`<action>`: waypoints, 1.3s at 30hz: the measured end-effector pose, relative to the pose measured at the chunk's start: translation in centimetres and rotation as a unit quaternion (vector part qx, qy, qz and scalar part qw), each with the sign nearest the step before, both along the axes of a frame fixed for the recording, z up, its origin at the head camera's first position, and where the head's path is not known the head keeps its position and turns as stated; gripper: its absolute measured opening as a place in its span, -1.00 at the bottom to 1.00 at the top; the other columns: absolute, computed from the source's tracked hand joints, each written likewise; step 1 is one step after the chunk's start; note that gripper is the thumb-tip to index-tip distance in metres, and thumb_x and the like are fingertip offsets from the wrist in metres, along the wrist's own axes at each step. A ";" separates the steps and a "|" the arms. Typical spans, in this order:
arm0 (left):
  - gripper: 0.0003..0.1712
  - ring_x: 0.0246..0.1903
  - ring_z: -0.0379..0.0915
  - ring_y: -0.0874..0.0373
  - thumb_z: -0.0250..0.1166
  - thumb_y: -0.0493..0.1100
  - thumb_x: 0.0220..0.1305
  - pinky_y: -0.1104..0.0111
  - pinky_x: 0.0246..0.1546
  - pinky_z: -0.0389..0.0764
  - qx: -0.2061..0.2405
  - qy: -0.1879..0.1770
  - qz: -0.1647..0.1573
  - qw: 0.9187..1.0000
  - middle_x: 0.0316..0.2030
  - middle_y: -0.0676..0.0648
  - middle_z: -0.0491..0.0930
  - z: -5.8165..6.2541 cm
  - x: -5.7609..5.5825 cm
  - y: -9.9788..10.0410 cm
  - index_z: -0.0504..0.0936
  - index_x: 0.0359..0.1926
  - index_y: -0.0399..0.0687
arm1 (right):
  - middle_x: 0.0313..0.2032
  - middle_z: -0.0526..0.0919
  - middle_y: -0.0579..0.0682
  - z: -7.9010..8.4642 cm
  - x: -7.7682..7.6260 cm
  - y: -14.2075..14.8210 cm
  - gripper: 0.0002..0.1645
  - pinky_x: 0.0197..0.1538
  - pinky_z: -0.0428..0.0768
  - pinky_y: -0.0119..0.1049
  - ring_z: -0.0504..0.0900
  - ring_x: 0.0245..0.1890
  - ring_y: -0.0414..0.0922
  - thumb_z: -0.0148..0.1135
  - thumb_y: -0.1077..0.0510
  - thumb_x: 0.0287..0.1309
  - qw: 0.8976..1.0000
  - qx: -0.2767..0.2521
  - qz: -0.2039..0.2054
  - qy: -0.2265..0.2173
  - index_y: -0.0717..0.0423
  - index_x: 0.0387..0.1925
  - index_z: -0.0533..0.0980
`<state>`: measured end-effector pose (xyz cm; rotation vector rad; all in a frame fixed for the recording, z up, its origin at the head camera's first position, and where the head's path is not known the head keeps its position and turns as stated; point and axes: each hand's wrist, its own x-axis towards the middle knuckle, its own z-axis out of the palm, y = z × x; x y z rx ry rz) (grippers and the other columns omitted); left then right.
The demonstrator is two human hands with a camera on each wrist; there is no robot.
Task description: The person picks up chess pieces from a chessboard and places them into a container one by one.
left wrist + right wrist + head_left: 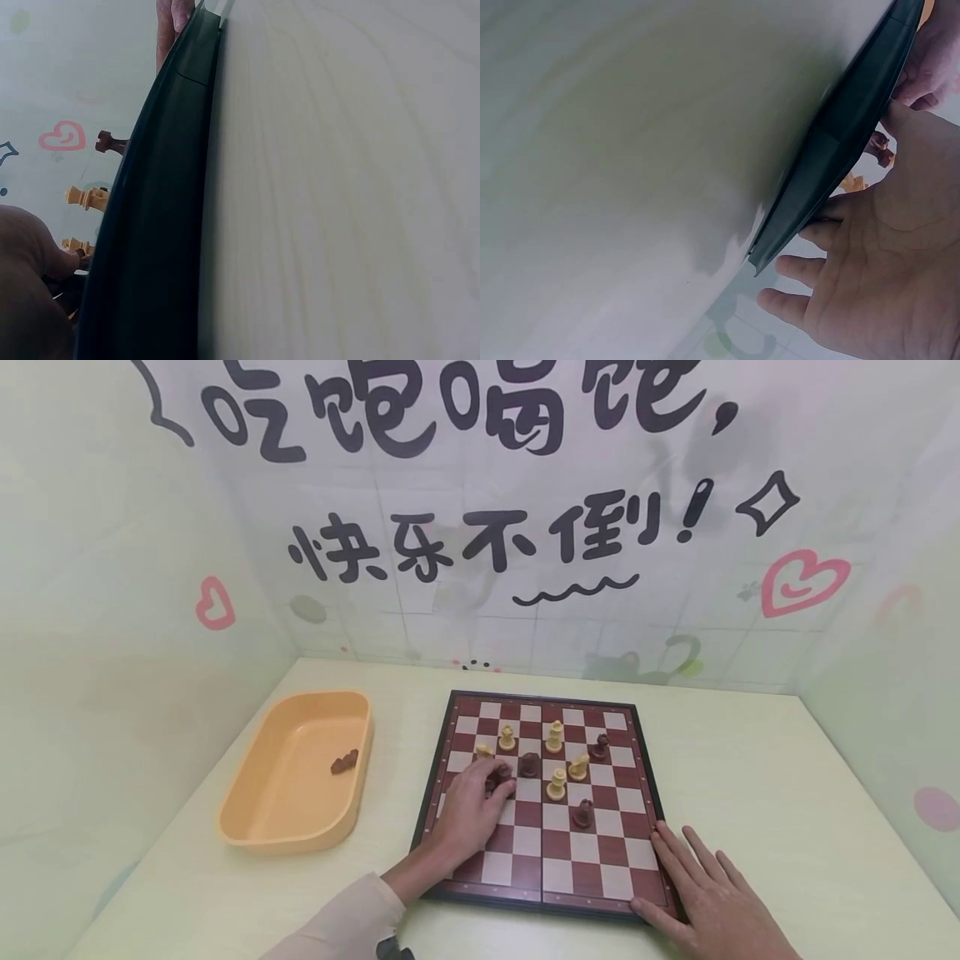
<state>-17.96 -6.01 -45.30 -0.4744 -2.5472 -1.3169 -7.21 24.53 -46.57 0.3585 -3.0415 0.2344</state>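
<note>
My left hand (467, 814) reaches over the left half of a red-and-white chessboard (498, 866). Its thumb and fingers pinch a dark brown chess piece (502, 772), whose kind is mostly hidden. Just right of the fingertips stands another dark piece (529, 765); a cream piece (484, 750) is partly covered behind the hand. My right hand (716, 897) lies with spread, straight fingers against the board's near right corner. The right wrist view shows this right hand (885, 255) touching the board's dark edge (832, 142). A dark rook (583, 813) stands nearest the right hand.
Several cream pieces, among them a knight (578, 767) and a tall piece (554, 737), stand mid-board, with a dark piece (601, 747) farther right. An orange tray (258, 777) at left holds small dark brown pieces (345, 762). A printed curtain (480, 635) hangs behind the table.
</note>
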 end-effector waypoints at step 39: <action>-0.77 -0.03 0.58 0.13 0.34 -0.24 0.40 0.23 0.00 0.62 0.012 0.022 0.005 1.000 -0.08 -0.03 0.63 2.3 -0.2 -0.2 0.65 0.03 -0.21 | 0.45 0.31 0.13 -0.1 -0.1 0.2 0.11 0.33 0.25 0.26 0.19 0.44 0.22 0.17 -0.53 0.19 1.000 -0.002 0.015 0.002 0.22 0.44 0.34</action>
